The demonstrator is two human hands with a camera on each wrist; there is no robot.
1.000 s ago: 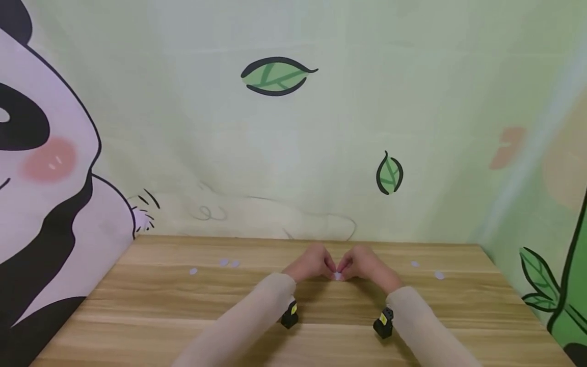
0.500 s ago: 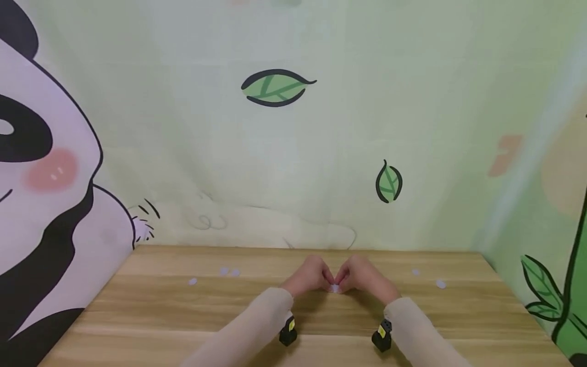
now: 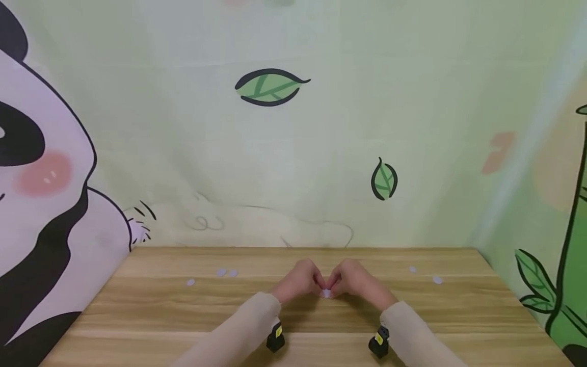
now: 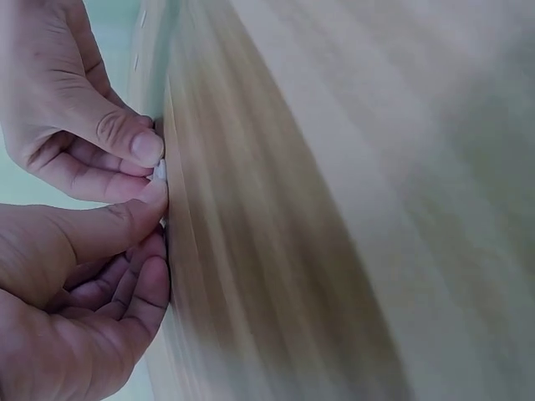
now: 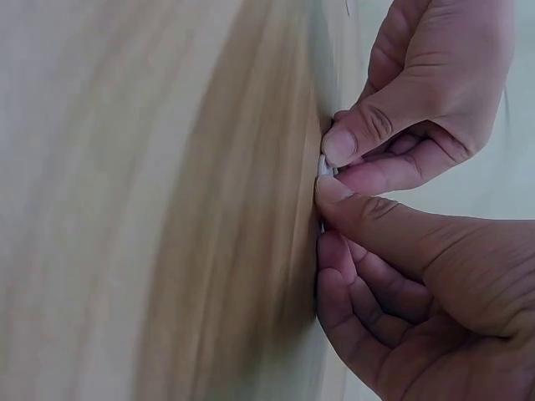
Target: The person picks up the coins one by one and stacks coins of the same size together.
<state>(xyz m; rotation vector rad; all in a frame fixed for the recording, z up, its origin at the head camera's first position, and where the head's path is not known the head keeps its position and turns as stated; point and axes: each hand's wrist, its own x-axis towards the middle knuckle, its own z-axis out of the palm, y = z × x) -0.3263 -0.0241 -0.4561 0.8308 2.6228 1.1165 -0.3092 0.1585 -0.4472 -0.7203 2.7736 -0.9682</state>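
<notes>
Both hands meet at the middle of the wooden table, low over its surface. Between their fingertips is a small, thin white piece (image 3: pixel 326 293), mostly covered by the thumbs. My left hand (image 3: pixel 300 279) pinches its left side with thumb and forefinger, and my right hand (image 3: pixel 352 279) pinches the right side. In the left wrist view a sliver of the white piece (image 4: pixel 160 170) shows between the two thumb tips. The right wrist view gives the same white piece (image 5: pixel 324 167) edge-on, close to the tabletop; what kind of thing it is cannot be made out.
Flat, pale round pieces lie on the table (image 3: pixel 293 351): a single disc (image 3: pixel 190 282) and a close pair (image 3: pixel 227 273) on the left, two more discs (image 3: pixel 437 280) on the right. A printed cloth backdrop (image 3: pixel 321 153) rises behind the table's far edge.
The head view has tilted and shifted a little. Both hands, still pinching the white piece, have come slightly leftward and nearer along the table. The loose discs have stayed put.
</notes>
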